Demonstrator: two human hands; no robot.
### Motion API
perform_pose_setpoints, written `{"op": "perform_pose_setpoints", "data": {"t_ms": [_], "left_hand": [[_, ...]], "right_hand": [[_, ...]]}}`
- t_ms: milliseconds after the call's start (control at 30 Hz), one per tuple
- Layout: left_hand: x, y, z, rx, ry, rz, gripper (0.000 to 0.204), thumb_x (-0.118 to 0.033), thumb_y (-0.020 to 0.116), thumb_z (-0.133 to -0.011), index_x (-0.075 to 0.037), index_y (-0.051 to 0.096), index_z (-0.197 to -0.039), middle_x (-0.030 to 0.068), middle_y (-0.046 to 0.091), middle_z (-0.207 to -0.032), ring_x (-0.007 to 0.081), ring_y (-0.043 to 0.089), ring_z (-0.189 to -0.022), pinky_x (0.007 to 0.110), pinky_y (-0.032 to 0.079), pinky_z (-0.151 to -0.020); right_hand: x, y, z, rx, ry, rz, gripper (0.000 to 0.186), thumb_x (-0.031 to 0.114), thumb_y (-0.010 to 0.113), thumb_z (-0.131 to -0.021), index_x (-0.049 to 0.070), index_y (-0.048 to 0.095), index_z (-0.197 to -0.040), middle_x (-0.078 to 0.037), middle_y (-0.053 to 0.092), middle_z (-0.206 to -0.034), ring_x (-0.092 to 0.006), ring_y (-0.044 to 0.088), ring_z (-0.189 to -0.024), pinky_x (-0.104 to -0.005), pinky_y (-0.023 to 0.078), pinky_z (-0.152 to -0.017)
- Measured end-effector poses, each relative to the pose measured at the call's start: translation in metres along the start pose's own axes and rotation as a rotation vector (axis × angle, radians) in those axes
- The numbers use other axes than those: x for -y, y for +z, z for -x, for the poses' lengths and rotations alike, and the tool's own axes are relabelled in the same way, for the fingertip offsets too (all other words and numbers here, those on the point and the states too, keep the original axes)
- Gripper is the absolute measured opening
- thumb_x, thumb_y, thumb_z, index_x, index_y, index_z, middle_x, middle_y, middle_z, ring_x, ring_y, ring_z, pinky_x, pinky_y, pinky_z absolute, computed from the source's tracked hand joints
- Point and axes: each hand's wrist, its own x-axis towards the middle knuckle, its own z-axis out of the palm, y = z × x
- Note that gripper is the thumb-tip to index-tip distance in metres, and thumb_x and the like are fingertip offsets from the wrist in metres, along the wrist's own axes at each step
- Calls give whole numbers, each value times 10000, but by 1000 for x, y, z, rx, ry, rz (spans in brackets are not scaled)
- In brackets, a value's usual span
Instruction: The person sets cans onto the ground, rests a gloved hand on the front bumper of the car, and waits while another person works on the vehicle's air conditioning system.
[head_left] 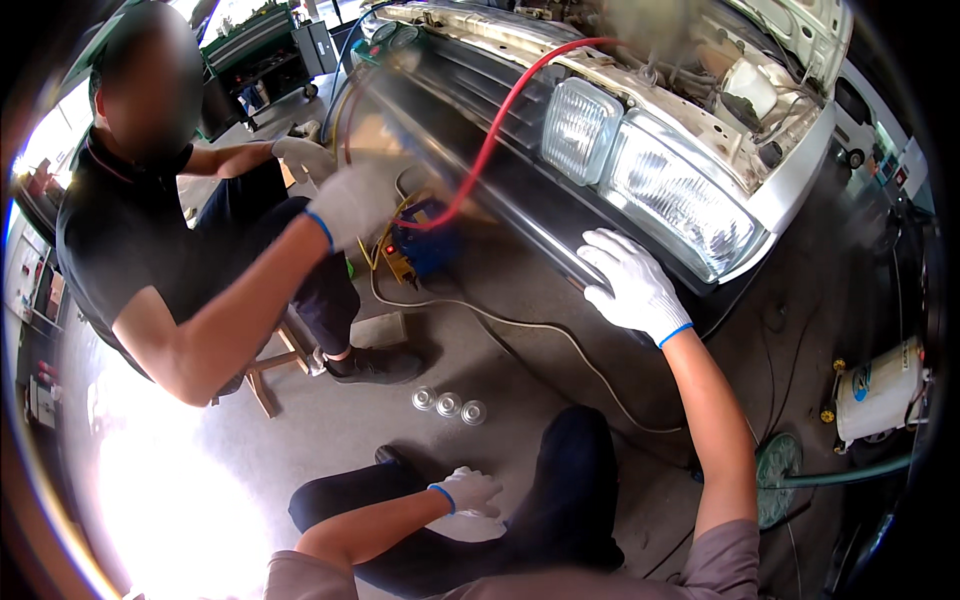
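My right hand (632,280), in a white knit glove with a blue cuff, lies with its fingers apart on the black front bumper (545,235) of a car, just below the clear headlight (680,195). Down by my thighs, my left hand (468,492) wears the same kind of glove; its fingers are loosely stretched and hold nothing. Three small silver cans (448,404) stand in a row on the floor in front of it. A red hose (490,140) arches from the engine bay, over the bumper, to the blue machine (428,235) on the floor.
At the left a co-worker sits on a low wooden stool (270,375), a gloved hand (352,203) blurred near the bumper. Round gauges (400,38) are at the grille's far end. A pale cable (540,325) crosses the floor. A white container (880,390) stands right.
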Motion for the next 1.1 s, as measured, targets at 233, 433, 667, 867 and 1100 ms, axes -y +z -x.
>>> {"op": "perform_pose_setpoints", "data": {"t_ms": [233,433,667,867,1100], "left_hand": [[-1,-1,0,21,-12,-27,668,-590,650,-954,-64,654,-1366,205,738,-1186,403,709,-1144,525,559,-968],[-2,0,1,2,-17,0,667,-586,657,-952,-65,654,-1368,211,739,-1199,406,707,-1155,528,558,-974],[-4,-3,1,28,-7,-4,665,-589,647,-958,-65,657,-1368,210,740,-1198,409,708,-1153,539,556,-974],[-4,-2,0,24,13,-13,667,-590,638,-962,-61,656,-1367,209,737,-1200,415,708,-1147,549,554,-966],[-3,2,-2,21,9,-21,665,-583,645,-957,-56,652,-1362,208,734,-1193,419,712,-1131,544,559,-952]], "right_hand": [[-4,3,0,-24,-23,3,536,246,758,-893,87,654,-1395,-119,559,-1559,-305,475,-1497,-447,403,-1250],[-4,4,1,-38,-27,0,536,246,766,-885,87,662,-1386,-122,573,-1545,-311,489,-1486,-451,418,-1238],[-2,3,1,-82,-48,-7,512,218,766,-856,73,681,-1340,-143,601,-1504,-333,524,-1451,-462,434,-1223],[0,0,1,-67,-37,-5,523,219,763,-857,73,676,-1352,-144,593,-1515,-337,514,-1459,-462,424,-1230],[-1,2,1,-52,-29,3,532,224,764,-861,75,668,-1363,-142,581,-1532,-334,501,-1470,-459,408,-1244]]}}
